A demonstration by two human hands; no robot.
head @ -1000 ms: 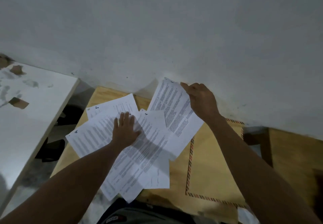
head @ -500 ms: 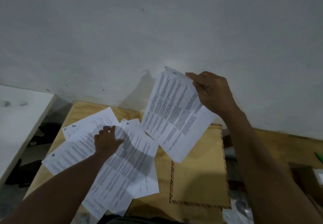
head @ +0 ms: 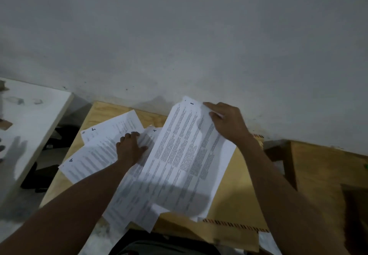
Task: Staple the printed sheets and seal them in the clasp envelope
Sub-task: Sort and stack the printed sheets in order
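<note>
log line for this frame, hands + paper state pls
phase: collating | right hand: pinches top of lifted sheet | left hand: rests on spread sheets | envelope: flat, partly covered | stapling: not started

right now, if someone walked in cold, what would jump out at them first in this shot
First, the large printed sheet at centre, lifted by its top corner in the right hand. Next, the fanned spread of printed pages to its left on the wooden table, with the left hand resting on them. Then the tan envelope with its striped border, poking out under the sheets at the near edge.
</note>
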